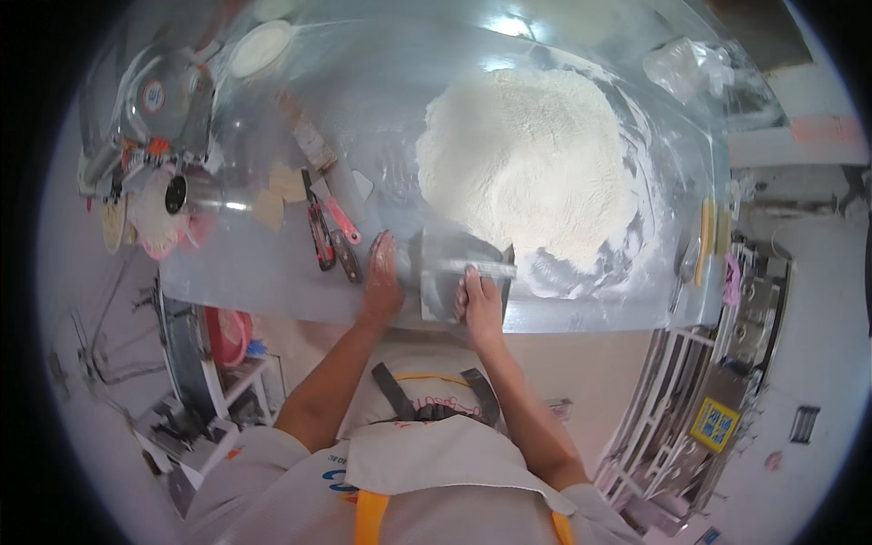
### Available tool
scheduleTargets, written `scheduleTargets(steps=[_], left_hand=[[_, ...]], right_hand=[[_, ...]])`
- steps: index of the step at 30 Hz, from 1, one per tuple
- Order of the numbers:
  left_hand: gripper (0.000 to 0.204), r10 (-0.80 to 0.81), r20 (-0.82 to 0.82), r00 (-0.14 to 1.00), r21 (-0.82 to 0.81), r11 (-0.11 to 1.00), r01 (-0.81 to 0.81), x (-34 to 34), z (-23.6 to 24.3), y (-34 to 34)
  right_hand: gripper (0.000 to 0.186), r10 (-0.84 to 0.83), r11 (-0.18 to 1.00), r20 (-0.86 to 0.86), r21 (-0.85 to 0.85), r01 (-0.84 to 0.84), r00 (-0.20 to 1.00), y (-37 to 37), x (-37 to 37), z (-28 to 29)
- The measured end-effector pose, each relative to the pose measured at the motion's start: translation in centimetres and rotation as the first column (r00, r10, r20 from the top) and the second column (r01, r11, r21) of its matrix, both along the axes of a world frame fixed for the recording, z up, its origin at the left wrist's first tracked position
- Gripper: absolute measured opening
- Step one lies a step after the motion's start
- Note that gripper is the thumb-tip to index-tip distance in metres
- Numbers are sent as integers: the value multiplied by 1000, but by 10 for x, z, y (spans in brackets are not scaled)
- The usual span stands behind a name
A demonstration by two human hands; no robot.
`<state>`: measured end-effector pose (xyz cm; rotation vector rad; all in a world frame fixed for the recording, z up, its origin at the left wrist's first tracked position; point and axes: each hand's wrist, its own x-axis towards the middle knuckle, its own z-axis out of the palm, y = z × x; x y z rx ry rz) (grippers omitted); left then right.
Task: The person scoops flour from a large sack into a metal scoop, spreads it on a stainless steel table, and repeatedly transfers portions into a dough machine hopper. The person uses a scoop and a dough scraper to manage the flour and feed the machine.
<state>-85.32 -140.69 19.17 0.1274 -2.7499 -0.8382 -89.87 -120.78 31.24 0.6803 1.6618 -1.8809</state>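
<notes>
A broad, flour-dusted square metal pan-like tool [440, 298] with a light bar across it lies at the table's front edge. My right hand [479, 300] is closed around its bar; whether it is a scoop or a scraper I cannot make out. To its left, my left hand [385, 277] rests at the table edge, fingers stretched forward and dusted with flour, holding nothing. Just beyond the tool spreads a large heap of white flour [536, 163]. Beside my left hand lie a dark-handled tool [346, 256], a red-and-black utility knife [319, 227] and a pink-handled scraper [342, 221].
A flour-coated wooden brush [307, 134] lies farther back on the metal table [245, 272]. At left stand a scale [154, 104], a shiny metal cup [186, 194] and a white bowl [261, 49]. A clear plastic bag [686, 68] sits far right; yellow-handled tools [706, 241] line the right edge.
</notes>
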Motion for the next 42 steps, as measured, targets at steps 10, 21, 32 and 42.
scheduleTargets(steps=[10,21,32,42], left_hand=[[56,10,117,993,-99,995,2,-6,14,11],[63,0,106,994,-98,995,11,-3,6,8],[62,16,121,993,-95,995,-5,-2,11,11],[64,26,222,975,-130,991,3,3,-7,7]], right_hand=[[34,-373,898,-390,78,434,842,-82,-207,-42],[21,-692,489,268,-509,708,671,32,-309,38],[26,-748,113,470,-605,788,468,50,-285,102],[28,-368,508,270,-743,436,890,-168,-162,24]])
